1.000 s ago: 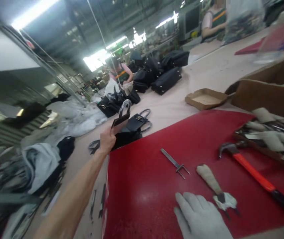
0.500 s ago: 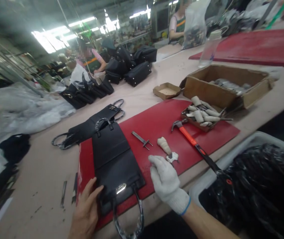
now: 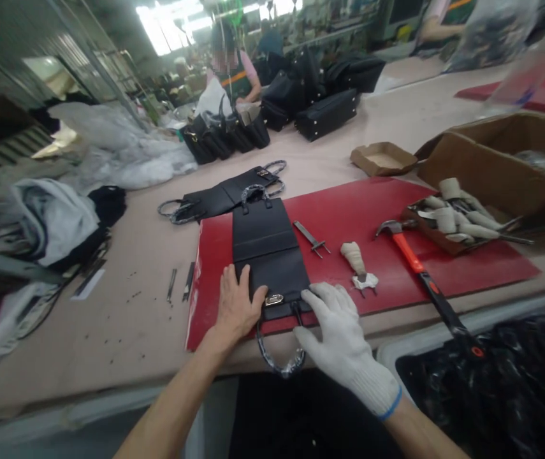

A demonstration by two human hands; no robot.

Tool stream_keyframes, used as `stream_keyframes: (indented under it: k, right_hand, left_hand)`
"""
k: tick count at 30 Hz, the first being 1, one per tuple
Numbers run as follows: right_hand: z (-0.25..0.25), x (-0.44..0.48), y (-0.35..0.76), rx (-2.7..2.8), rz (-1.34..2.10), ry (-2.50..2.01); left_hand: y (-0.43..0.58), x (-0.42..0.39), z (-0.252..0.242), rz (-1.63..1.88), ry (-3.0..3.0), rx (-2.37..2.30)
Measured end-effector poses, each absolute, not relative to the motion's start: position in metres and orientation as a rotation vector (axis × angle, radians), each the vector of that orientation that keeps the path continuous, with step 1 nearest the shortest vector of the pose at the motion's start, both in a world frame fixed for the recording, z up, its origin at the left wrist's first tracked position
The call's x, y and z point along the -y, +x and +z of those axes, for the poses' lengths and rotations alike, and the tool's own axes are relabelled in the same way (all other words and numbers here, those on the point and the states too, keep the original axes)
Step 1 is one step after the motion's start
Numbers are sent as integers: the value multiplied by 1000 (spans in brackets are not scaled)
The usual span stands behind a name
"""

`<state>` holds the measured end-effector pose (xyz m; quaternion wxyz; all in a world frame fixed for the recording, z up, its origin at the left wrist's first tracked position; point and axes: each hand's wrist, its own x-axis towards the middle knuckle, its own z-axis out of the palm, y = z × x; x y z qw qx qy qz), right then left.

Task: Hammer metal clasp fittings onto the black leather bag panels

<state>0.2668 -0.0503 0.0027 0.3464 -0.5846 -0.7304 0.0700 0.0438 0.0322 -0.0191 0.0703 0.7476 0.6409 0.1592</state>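
Recording the layout of our desk, pale and cloth-like: we have a black panel, smooth, leather-like and roughly rectangular, lying flat on a glossy red board directly before us. Raised lines cross its middle. The near handle, a loop in crinkled clear wrap, hangs past the board's front edge; the far handle, also wrapped, arches at the opposite end. Close to the near end we note a shiny, oblong metal fitting.

Our bare left hand lies on the panel's left edge: grip wide, fingers spread, thumb beside the fitting, nothing clasped. Our right hand, gloved in white knit with a blue cuff edge, is at the near right corner: fingers loosely curled, thumb and forefinger apart by the near handle. Whether this grip has hold of it, we cannot tell.

To the panel's right we log a pronged steel tool, a tool bound in pale wrapping, and a claw hammer with an orange-and-black shaft. Beyond the hammer's head sits a small cardboard box of pale-wrapped tools. Behind the far handle lies a second black panel, also with wrapped loops
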Motion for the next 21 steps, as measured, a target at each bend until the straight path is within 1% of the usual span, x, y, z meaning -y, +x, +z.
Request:
stream_keyframes:
  k: [5, 11, 15, 18, 21]
  right_hand:
    - [-1, 49, 279, 1926, 145, -1492]
    - [1, 53, 278, 1929, 162, -1512]
    - [3, 46, 290, 1779, 133, -1525]
    - [15, 27, 313, 1607, 18, -1707]
    - [33, -2, 336, 1565, 59, -2148]
  left_hand:
    - [60, -15, -20, 487, 2190, -2046]
    - [61, -13, -22, 522, 2205, -2023]
    - [57, -18, -23, 503, 2227, -2010]
    - [54, -21, -23, 476, 2257, -1980]
    - [57, -20, -20, 477, 2252, -2009]
